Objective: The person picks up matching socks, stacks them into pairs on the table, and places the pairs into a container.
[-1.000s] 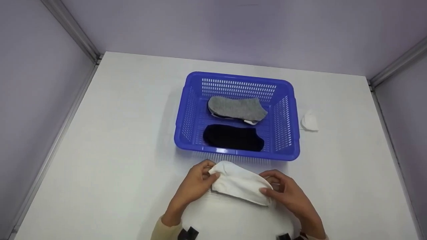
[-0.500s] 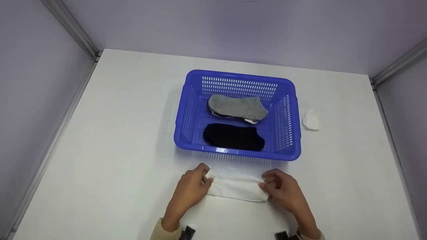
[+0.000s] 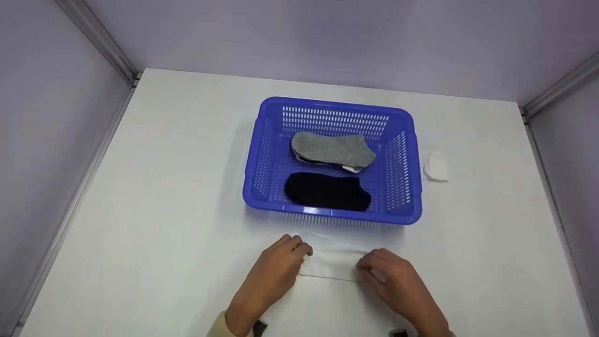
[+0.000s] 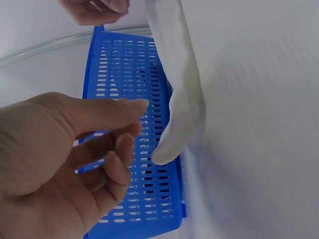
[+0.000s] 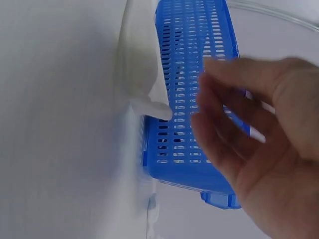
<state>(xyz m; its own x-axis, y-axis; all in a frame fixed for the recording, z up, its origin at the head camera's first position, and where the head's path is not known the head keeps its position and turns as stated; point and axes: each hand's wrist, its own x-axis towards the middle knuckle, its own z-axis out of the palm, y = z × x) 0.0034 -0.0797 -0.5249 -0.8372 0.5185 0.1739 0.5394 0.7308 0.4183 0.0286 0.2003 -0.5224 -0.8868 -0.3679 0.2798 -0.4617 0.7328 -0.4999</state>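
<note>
A white sock (image 3: 330,265) lies flat on the table in front of the basket. My left hand (image 3: 278,269) hovers over its left end. In the left wrist view a gap shows between the loosely bent fingers (image 4: 119,174) and the fabric. Over the other end is my right hand (image 3: 390,281), whose relaxed fingers are also apart from the sock in the right wrist view. Neither hand holds anything. Parts of both sock ends are hidden beneath the hands in the head view.
Behind the sock stands a blue plastic basket (image 3: 330,214). Inside it, grey socks (image 3: 332,150) lie on top of darker and white ones, with black socks (image 3: 327,192) nearer the front. A small white cloth item (image 3: 436,167) lies right of the basket. Walls border the table.
The white sock has come down from between both hands onto the table and flattened out. Both hands have let go of it and now hover above its ends.
</note>
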